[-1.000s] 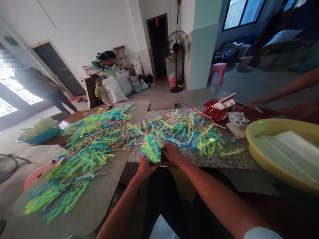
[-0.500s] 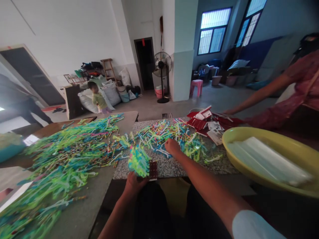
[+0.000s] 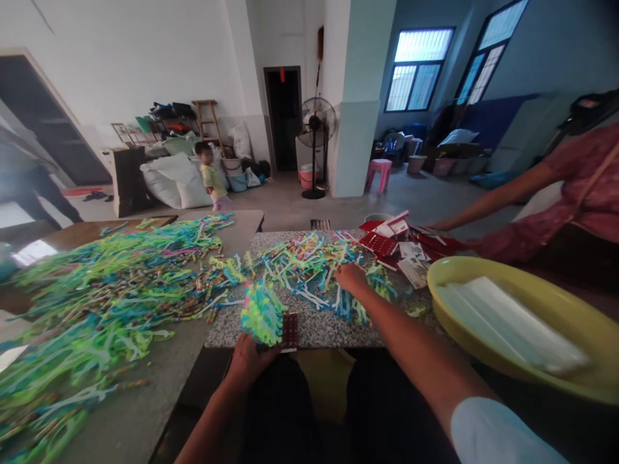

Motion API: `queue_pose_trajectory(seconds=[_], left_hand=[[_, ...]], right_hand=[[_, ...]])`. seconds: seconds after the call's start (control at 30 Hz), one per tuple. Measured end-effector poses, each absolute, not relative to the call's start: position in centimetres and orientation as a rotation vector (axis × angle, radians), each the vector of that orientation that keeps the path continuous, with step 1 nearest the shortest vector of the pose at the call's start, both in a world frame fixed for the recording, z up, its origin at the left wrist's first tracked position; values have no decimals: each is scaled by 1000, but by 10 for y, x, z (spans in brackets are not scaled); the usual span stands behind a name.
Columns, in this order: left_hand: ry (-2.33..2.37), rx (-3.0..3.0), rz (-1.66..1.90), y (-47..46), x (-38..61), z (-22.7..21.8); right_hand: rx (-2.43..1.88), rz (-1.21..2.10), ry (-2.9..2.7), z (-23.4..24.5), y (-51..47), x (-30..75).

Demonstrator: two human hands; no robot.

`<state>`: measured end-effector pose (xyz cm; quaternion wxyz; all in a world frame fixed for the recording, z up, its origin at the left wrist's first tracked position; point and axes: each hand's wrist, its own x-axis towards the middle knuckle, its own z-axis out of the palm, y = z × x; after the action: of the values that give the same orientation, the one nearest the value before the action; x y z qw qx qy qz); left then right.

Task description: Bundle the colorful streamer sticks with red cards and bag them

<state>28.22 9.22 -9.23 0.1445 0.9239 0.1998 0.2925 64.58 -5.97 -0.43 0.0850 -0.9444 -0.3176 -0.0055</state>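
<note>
My left hand [image 3: 249, 357] is closed on a dark red card [image 3: 290, 332] at the near edge of the speckled stone table [image 3: 319, 332]. Fanned out from that card is a thick bunch of green and blue stretchy strips [image 3: 264, 312], with a little pink at the top. My right hand [image 3: 351, 277] is at the right part of a loose pile of coloured strips [image 3: 302, 258], its fingers curled together. What those fingers pinch, if anything, is hidden behind the hand. Blue strips [image 3: 344, 303] lie or hang just below it.
More strips [image 3: 111, 283] cover the table on the left. Red and white cards [image 3: 394, 241] are heaped at the back right. A yellow basin [image 3: 449, 267] holds a clear plastic packet [image 3: 517, 322]. Another person's arm [image 3: 503, 193] reaches in from the right. A child [image 3: 213, 180] stands beyond.
My right hand has shifted right and slightly up across the pile, its fingers reaching forward. The left hand keeps its bunch. The whole view has turned slightly, and the child has moved right.
</note>
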Motion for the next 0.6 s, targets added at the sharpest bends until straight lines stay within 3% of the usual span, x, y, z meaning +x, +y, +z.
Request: queue_pose_trajectory(seconds=[0.2,0.43,0.6], left_hand=[[588,2657,831,92,283,-93],[595,2651,810,89,283,-84],[597,2629,765,84,282,-76]], right_hand=[[-2764,129,-1232,4,-75,659],[-2645,-15,-1799,-1,-86,667],[-2563,99,-1918,0,-83,669]])
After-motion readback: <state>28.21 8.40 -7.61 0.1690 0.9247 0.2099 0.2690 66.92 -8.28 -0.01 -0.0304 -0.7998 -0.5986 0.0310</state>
